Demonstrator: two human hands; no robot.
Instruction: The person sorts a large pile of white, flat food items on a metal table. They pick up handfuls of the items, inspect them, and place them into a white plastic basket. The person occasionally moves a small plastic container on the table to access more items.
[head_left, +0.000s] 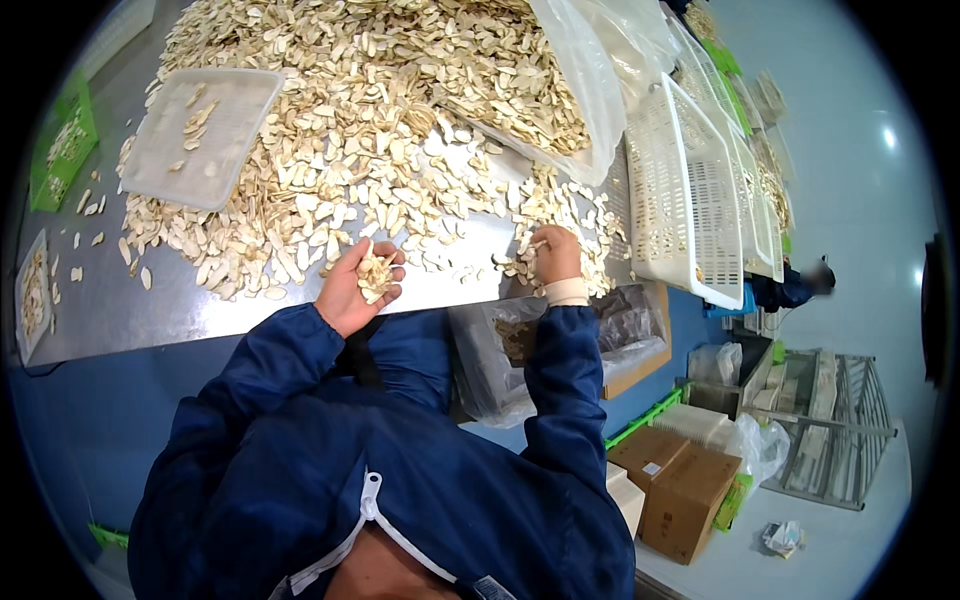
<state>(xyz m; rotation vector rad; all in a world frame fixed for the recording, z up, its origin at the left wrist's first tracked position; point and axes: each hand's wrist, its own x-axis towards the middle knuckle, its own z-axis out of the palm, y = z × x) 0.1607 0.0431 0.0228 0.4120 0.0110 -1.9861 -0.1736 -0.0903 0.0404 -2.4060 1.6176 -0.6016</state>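
My left hand, palm up near the front edge of a steel table, is curled around a small bunch of pale dried slices. Farther right, my right hand rests knuckles up among scattered slices, its fingers bent over a few of them; whether it grips any cannot be told. A large heap of the same slices covers the table beyond both hands. Part of it lies in an open clear plastic bag. On the heap's left side sits a shallow translucent tray with several slices in it.
White perforated baskets stand along the table's right end. Green baskets and a small white tray are at far left. Below the table edge is a plastic-lined carton. Cardboard boxes and a metal rack stand lower right; a person is beyond.
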